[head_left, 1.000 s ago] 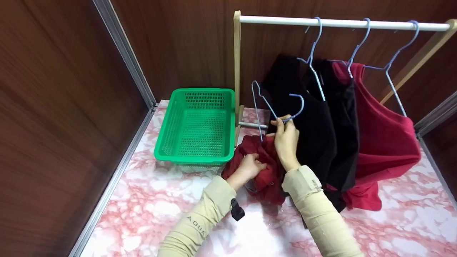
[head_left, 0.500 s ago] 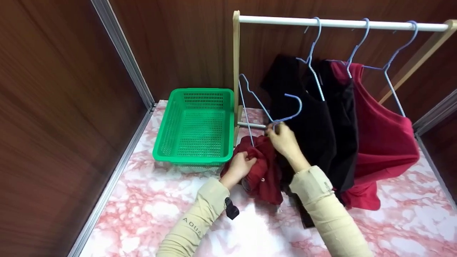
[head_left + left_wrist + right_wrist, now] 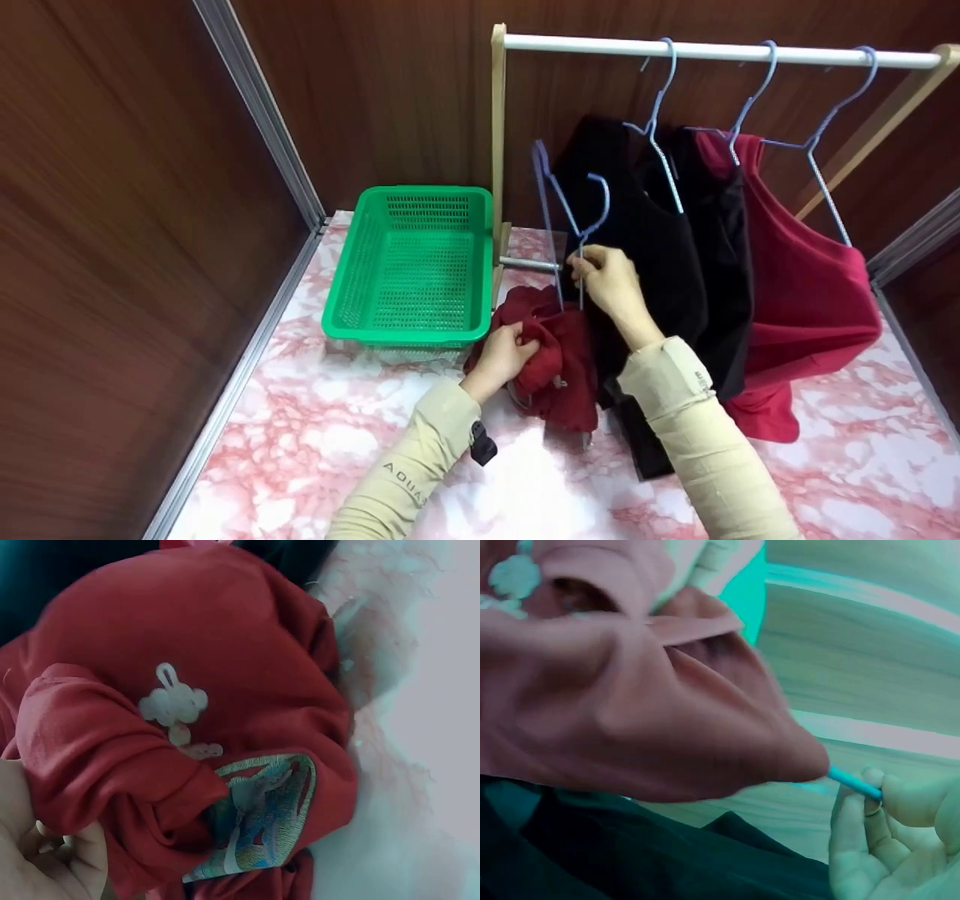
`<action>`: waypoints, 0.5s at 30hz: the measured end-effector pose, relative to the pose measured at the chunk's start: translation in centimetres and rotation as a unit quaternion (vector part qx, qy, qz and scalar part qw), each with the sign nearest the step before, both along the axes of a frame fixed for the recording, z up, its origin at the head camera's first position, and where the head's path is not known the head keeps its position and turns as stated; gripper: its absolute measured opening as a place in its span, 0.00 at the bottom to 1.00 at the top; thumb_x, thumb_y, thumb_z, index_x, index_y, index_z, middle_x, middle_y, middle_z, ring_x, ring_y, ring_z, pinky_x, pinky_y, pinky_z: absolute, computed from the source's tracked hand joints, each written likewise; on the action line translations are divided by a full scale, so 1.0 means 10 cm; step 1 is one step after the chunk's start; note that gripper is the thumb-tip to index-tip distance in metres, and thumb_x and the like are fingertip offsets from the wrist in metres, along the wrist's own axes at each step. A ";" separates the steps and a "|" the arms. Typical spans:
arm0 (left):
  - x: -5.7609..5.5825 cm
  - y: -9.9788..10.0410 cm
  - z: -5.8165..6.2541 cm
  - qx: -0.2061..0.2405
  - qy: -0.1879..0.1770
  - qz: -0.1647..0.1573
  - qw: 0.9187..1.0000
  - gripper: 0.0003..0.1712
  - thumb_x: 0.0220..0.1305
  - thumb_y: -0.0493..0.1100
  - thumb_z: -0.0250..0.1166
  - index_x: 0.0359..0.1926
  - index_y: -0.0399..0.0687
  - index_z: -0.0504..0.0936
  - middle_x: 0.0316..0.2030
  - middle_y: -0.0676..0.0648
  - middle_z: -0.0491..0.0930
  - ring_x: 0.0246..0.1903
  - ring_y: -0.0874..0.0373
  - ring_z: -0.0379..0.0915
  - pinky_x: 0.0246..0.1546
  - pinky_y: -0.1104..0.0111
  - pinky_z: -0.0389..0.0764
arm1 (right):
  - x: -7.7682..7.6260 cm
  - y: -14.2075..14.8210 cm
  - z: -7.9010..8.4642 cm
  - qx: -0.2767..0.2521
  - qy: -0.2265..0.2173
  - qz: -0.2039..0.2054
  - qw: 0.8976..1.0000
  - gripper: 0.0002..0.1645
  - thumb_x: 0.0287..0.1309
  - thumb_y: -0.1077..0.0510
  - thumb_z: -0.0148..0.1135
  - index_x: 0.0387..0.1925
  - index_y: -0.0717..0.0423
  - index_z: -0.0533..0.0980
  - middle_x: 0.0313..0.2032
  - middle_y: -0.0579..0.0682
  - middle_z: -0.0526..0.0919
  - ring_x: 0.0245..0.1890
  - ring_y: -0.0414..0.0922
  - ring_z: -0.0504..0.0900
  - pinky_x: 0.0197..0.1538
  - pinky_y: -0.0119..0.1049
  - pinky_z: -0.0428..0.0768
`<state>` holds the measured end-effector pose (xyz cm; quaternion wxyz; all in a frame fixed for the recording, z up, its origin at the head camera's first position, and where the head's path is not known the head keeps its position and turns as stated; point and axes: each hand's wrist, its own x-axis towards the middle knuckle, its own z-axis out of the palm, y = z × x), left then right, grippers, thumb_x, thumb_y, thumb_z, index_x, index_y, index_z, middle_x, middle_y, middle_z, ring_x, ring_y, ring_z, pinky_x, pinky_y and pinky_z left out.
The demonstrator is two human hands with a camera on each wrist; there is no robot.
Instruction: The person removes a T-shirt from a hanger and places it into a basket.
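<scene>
I'm seeing a tabletop (image 3: pixel 300 450) filling the lower part of the head view, its white surface showing blotchy pink-red marbling, with glare washing out the bottom centre. A green basket (image 3: pixel 420 289) is sitting directly on it, left of centre, its perforated bottom showing. Just right of that, at mid-frame, a clothes rack (image 3: pixel 498 142) is standing on the marbling. Below centre, a red garment (image 3: pixel 576 375) is bunching close over the surface; I'm not able to tell how much of it is touching. In the left wrist view, the pale surface is running down the right side, blurred.
</scene>
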<state>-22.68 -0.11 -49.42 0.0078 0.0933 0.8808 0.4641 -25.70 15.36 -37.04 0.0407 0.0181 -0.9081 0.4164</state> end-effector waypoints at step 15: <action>0.02 -0.06 -0.09 -0.082 -0.014 -0.008 0.997 0.10 0.54 0.41 0.64 0.20 0.42 0.76 0.23 0.49 0.72 0.26 0.59 0.63 0.29 0.70 0.68 | -0.21 -0.07 0.33 -0.130 -0.005 0.023 0.991 0.15 0.67 0.60 0.51 0.43 0.71 0.76 0.17 0.33 0.73 0.19 0.27 0.75 0.27 0.23 0.78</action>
